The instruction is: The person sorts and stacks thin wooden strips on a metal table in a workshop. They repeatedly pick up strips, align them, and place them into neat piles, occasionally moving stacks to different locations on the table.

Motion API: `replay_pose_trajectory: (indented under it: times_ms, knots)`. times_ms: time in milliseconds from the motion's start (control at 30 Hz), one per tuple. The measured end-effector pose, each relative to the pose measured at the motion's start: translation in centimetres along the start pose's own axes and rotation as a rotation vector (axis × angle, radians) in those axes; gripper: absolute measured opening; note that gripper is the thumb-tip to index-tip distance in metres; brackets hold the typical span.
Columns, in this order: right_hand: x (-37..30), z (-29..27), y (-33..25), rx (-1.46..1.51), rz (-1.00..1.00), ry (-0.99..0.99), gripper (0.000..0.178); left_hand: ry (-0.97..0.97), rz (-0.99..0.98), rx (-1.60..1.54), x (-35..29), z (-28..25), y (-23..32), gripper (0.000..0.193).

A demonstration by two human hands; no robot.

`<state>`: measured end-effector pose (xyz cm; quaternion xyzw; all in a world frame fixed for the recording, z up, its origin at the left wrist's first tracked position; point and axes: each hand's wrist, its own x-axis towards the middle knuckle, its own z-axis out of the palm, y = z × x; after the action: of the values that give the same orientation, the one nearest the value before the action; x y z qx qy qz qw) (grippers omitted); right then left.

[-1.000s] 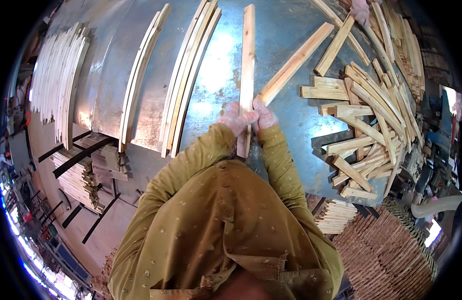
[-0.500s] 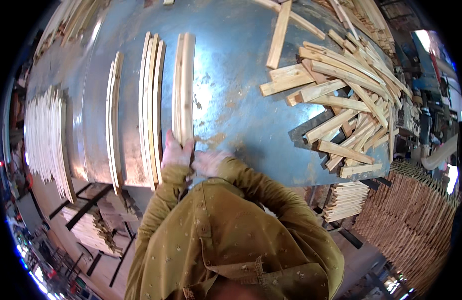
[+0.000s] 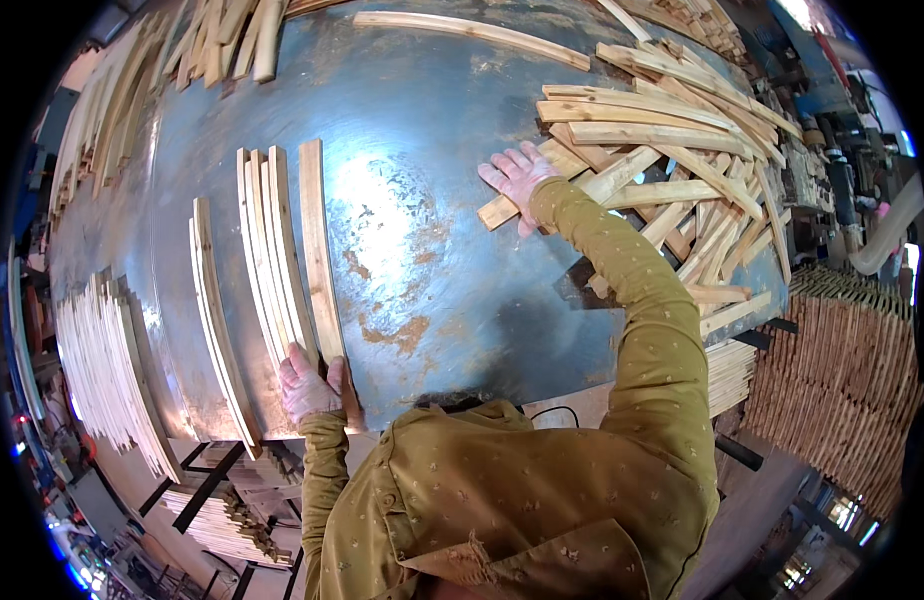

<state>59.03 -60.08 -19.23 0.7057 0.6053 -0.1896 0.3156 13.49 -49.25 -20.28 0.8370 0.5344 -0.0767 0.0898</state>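
Observation:
My left hand [image 3: 310,388], in a thin clear glove, is at the near end of a group of upright wooden slats [image 3: 269,240]. Its fingers touch that group, and the thumb is apart from them, by a single slat [image 3: 319,230] lying just to the right. Farther off to the right, my gloved right hand [image 3: 522,182] reaches over a short wooden slat [image 3: 496,213] at the left edge of a loose pile of slats [image 3: 682,130]. Its fingers are spread across that slat, thumb on the near side.
A narrow pair of slats [image 3: 217,320] and a wide row of slats [image 3: 107,350] stand farther left on the metal table [image 3: 432,280]. More slats [image 3: 117,100] lie at the far left. One long slat [image 3: 472,30] crosses the far side. Stacked wood [image 3: 822,380] rises at right.
My right hand has left the slats by my left hand and stretched far right to the pile. My left hand has shifted left to the slat group. The view has shifted as well.

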Motion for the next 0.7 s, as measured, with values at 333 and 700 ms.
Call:
replay_pose_trajectory:
  times_ms: [333,700]
  knots:
    - [-3.4,-1.9,-1.5,0.099,-0.203,0.378,0.101,-0.171,-0.012,0.309,-2.8,0.9,3.0,0.120]
    - [-12.2,-19.7,1.4,1.345,-1.036,1.444,0.053,0.063,0.221,0.010,-2.0,1.4,-3.8,0.077]
